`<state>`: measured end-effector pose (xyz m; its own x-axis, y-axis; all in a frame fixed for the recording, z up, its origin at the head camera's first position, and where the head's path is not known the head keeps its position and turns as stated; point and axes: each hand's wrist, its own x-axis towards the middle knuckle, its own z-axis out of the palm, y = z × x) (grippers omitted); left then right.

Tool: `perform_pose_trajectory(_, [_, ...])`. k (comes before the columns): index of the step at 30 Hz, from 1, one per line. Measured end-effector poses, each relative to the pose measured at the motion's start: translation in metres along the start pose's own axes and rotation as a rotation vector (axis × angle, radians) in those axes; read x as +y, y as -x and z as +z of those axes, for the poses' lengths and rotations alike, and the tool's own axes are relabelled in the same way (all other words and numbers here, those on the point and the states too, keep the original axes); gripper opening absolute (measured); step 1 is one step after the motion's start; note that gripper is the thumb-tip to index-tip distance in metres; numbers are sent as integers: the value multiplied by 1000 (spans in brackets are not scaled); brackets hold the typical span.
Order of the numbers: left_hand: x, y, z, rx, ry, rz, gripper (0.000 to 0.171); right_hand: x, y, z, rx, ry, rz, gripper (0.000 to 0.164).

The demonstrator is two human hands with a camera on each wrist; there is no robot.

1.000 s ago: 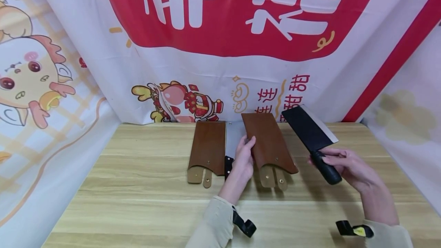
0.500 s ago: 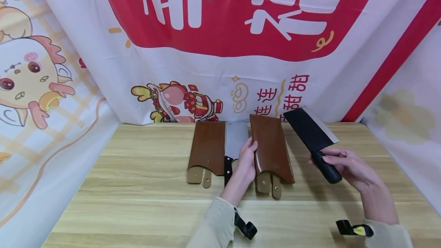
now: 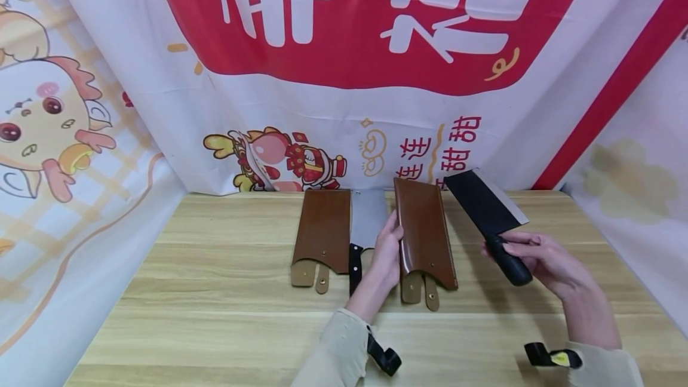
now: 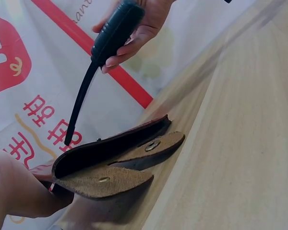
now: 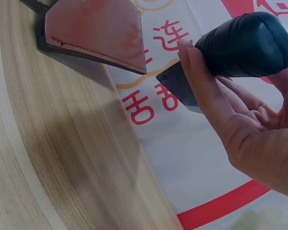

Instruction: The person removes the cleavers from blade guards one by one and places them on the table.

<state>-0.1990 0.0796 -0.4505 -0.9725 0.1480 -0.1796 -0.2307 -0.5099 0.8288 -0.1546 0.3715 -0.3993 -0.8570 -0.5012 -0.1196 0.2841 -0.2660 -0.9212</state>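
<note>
My left hand [image 3: 386,254] grips the left edge of a brown leather knife sheath [image 3: 424,229], raised at a tilt near the back of the table. Its mouth faces the near side, and two snap flaps [image 4: 105,181] hang loose below the opening in the left wrist view. In my right hand [image 3: 543,258] is a black cleaver [image 3: 484,202], held by its handle [image 5: 245,45]. The cleaver's blade points up and left, right of the sheath and apart from it, with a pale cutting edge on its right side.
Another brown sheath [image 3: 322,226] lies on the wooden table [image 3: 215,291]. Beside it is a silver cleaver [image 3: 366,214] with a black riveted handle [image 3: 355,264], partly hidden by my left hand. Behind hangs a printed cloth [image 3: 301,97].
The sheath in my left hand has turned: its far end swung right, its mouth shifted slightly left, and its face tilted. My right hand and the black cleaver have hardly moved.
</note>
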Motion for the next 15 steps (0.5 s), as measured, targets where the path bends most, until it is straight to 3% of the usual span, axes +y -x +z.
perform_pose_trajectory(15, [-5, 0, 1, 38, -74, -36, 58, 0, 2, -4, -11, -9, -13, 41])
